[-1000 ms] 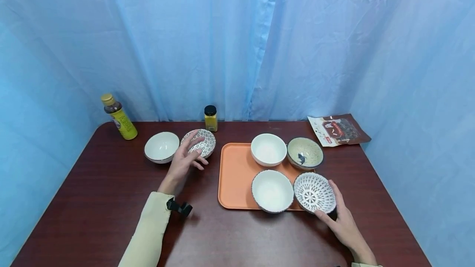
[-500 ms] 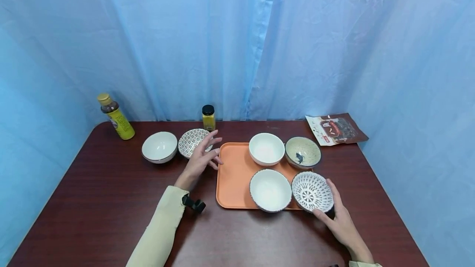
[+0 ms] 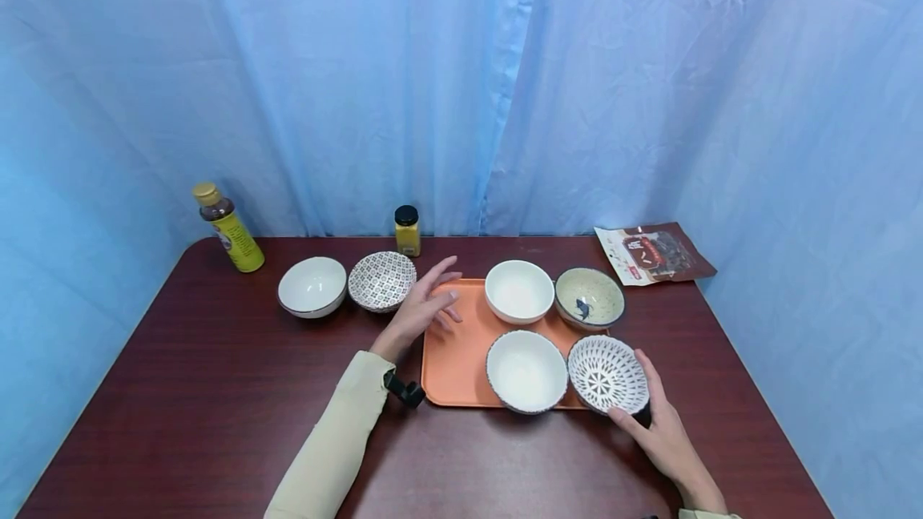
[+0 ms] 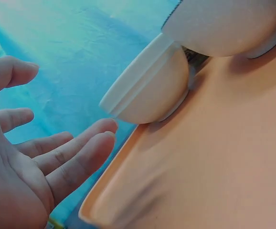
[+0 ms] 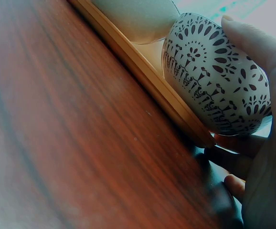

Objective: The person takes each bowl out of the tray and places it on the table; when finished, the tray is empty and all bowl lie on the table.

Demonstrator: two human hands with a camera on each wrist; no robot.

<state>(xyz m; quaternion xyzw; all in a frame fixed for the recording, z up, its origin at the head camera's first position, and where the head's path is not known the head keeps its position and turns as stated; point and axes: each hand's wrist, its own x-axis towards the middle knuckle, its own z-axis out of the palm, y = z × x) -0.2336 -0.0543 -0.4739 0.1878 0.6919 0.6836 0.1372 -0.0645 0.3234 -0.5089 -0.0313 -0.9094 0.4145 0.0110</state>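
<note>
My left hand [image 3: 418,311] hovers over the left edge of the orange tray [image 3: 454,375], fingers spread, holding nothing. In the left wrist view, its fingertips come near a plain white bowl [image 4: 152,86] but appear apart from it. My right hand [image 3: 667,431] grips a black-and-white patterned bowl [image 3: 608,375] by its right side, thumb at the near rim. The right wrist view shows this bowl [image 5: 214,76] at the tray's front right corner, with fingers below it. Beside it on the tray stands a white bowl with a dark rim [image 3: 527,372].
A plain white bowl [image 3: 519,291] and a speckled bowl with a blue fish [image 3: 590,298] stand at the tray's back. Left lie a white bowl [image 3: 312,287] and a checked bowl [image 3: 382,282]. Behind are a bottle [image 3: 238,239], a jar [image 3: 407,232] and a food pouch [image 3: 656,253].
My left hand has moved right, from over the checked bowl to over the tray's left edge. My right hand keeps its grip on the patterned bowl, which stays in place.
</note>
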